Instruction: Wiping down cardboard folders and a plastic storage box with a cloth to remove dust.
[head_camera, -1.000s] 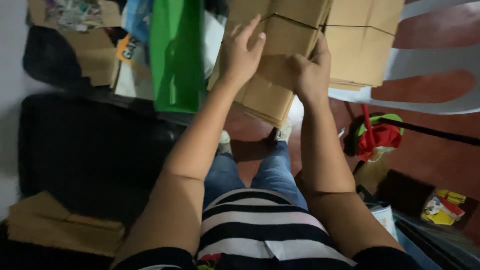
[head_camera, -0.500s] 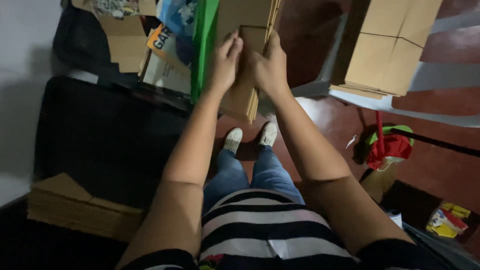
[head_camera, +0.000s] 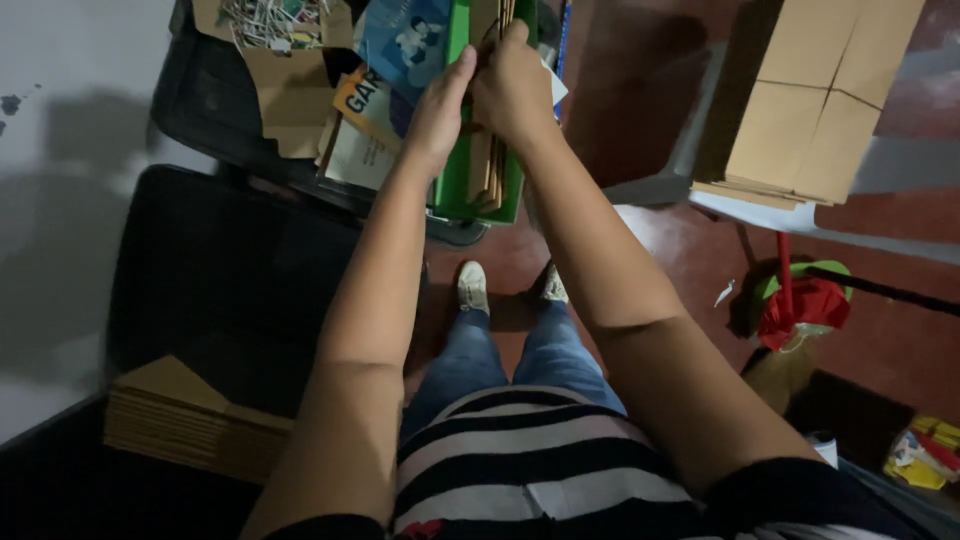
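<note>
Above the dark red floor (head_camera: 640, 90), we grasp flat cardboard sheets (head_camera: 487, 170) in the green bin (head_camera: 455, 170), left hand (head_camera: 440, 105) and right hand (head_camera: 512, 85) both clenched.

A stack of flattened brown cardboard boxes (head_camera: 815, 100) rests far right on a white plastic chair (head_camera: 760, 215). Another cardboard stack (head_camera: 190, 425) lies near left. A red mop head (head_camera: 803, 305) sits on the red floor (head_camera: 900, 340).
</note>
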